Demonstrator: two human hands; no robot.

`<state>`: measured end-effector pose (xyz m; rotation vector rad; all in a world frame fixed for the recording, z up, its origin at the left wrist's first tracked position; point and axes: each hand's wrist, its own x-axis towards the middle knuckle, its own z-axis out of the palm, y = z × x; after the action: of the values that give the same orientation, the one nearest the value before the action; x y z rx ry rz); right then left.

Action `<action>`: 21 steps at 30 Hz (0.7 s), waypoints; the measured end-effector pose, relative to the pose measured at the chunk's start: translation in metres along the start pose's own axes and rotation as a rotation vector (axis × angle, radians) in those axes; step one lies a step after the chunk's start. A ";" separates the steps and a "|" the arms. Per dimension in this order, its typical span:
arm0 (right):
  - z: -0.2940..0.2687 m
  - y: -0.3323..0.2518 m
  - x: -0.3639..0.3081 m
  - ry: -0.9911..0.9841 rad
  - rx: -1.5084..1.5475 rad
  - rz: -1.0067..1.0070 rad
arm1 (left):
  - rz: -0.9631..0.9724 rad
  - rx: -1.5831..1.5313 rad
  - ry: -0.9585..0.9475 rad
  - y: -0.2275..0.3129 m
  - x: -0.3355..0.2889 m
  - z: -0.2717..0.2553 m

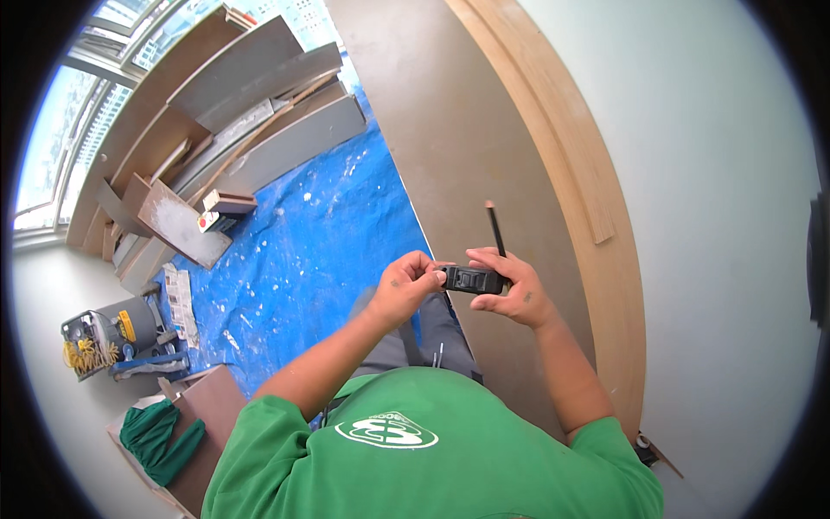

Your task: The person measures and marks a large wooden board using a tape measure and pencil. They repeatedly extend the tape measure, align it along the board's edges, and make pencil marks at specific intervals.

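Held in front of my body is a small black tape measure (469, 279). My right hand (524, 295) is closed around its right end, with the thumb below and the fingers above. A dark pencil (494, 227) sticks up from between the fingers of that same hand. My left hand (403, 291) pinches the left end of the tape measure, thumb and fingertips together. Beneath both hands lies a large brown board (467, 130), its left edge passing close to my legs.
A long light wood strip (553, 156) runs along the board's right side, beside the pale wall (709, 216). Blue sheeting (303, 233) covers the floor at left. Stacked boards (251, 78) lean under the window. A grey vacuum (130, 329) and green cloth (160, 439) are at lower left.
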<state>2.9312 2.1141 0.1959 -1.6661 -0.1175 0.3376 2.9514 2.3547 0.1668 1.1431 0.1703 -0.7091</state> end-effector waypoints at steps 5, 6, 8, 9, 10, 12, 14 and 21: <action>-0.027 0.018 0.071 -0.069 -0.330 -0.007 | 0.000 -0.002 -0.066 -0.004 0.079 -0.030; -0.032 0.023 0.083 -0.068 -0.353 0.004 | -0.001 0.002 -0.096 -0.007 0.092 -0.037; -0.044 0.038 0.117 -0.055 -0.433 0.001 | 0.070 -0.060 -0.125 -0.017 0.128 -0.055; -0.051 0.046 0.132 -0.047 -0.483 -0.013 | 0.107 -0.090 -0.134 -0.020 0.143 -0.065; -0.058 0.054 0.143 -0.035 -0.532 -0.019 | 0.093 -0.026 -0.115 -0.023 0.157 -0.076; -0.070 0.070 0.172 -0.042 -0.627 -0.018 | 0.086 0.116 -0.068 -0.021 0.182 -0.101; -0.077 0.083 0.200 -0.055 -0.695 -0.020 | 0.156 0.202 0.001 -0.028 0.201 -0.123; -0.094 0.098 0.284 -0.106 -0.902 -0.029 | 0.084 0.361 0.193 -0.034 0.250 -0.182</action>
<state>3.2160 2.0898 0.0649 -2.5320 -0.4190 0.3765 3.1653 2.3997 -0.0549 1.5568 0.1596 -0.5666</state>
